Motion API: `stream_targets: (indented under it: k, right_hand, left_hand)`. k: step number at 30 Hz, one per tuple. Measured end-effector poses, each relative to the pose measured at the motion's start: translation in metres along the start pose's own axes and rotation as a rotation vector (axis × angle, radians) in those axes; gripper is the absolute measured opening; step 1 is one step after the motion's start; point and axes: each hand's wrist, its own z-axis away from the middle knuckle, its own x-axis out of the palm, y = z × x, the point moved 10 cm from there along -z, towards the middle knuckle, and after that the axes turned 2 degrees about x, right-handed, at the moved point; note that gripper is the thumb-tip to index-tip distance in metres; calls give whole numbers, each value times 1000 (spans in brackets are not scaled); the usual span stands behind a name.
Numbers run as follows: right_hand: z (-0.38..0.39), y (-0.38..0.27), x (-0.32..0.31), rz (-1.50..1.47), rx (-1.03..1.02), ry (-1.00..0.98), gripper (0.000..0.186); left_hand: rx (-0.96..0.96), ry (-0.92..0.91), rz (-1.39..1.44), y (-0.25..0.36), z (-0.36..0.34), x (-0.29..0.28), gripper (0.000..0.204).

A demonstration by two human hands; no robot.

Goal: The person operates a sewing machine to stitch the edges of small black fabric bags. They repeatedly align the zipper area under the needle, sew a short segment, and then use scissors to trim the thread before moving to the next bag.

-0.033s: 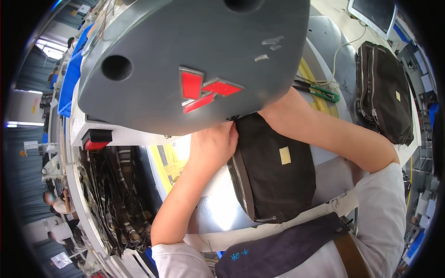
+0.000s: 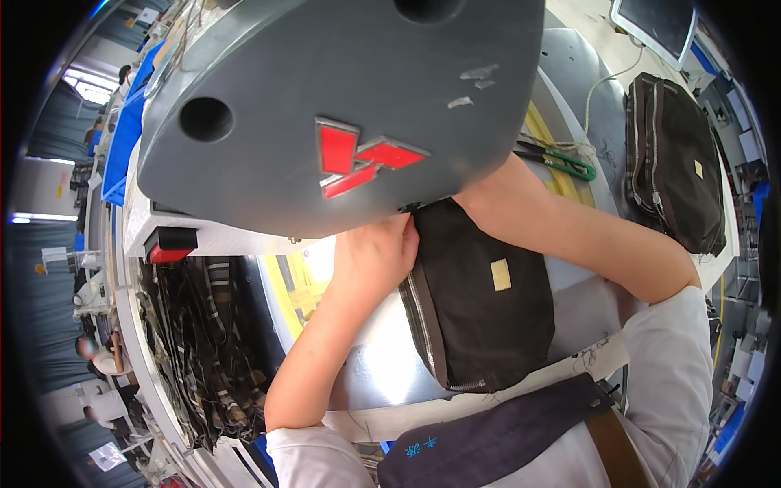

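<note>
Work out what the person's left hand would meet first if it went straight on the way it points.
Probably the grey machine head: the left hand points up the picture toward its lower edge. Depth is unclear, so the hand might pass underneath instead.

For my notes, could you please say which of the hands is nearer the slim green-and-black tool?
Right: the right hand is just left of the slim green-and-black tool; the left hand is farther left.

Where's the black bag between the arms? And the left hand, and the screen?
Black bag (image 2: 486, 307): head view, middle of its fabric.
Left hand (image 2: 374, 254): head view, its back.
Screen (image 2: 656, 27): head view, its dark glass.
</note>
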Motion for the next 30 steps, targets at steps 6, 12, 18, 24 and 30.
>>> stream_targets:
  k: [6,12,18,24,30]
  right_hand:
    - [1,-2,-4,4,-5,33,16]
    - [3,-2,-3,-18,1,16,18]
    - [5,-1,-7,-47,27,46,27]
    - [9,-6,-9,-104,23,-7,33]
    - [13,-12,-9,-138,31,11,34]
  left_hand:
    - [38,41,-13,6,2,-5,31]
    - [49,35,-4,10,0,-6,30]
    - [57,49,9,10,2,-7,29]
    - [74,8,27,15,5,-7,32]
    - [72,3,20,24,14,-10,42]
